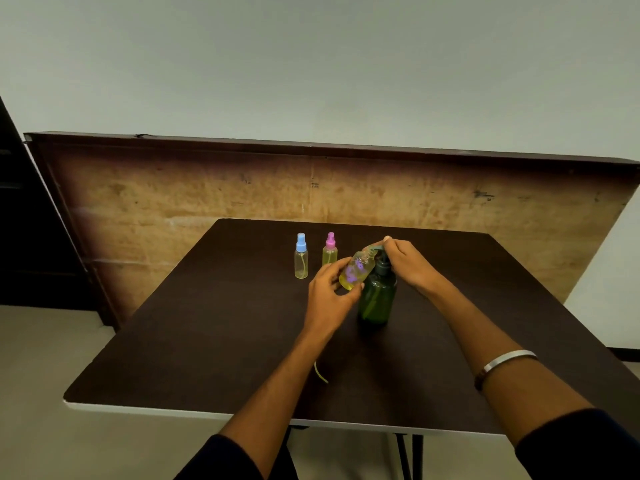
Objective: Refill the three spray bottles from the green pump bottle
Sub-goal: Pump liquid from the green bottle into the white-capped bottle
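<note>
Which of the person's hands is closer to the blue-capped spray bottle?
Left. The left hand holds a tilted small bottle just right of the blue-capped spray bottle. The right hand presses the green pump bottle farther right.

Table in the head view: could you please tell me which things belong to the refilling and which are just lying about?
Job: green plastic pump bottle; tilted open clear bottle; blue-capped spray bottle; pink-capped spray bottle.
Lying about: thin yellowish tube; brown board.
</note>
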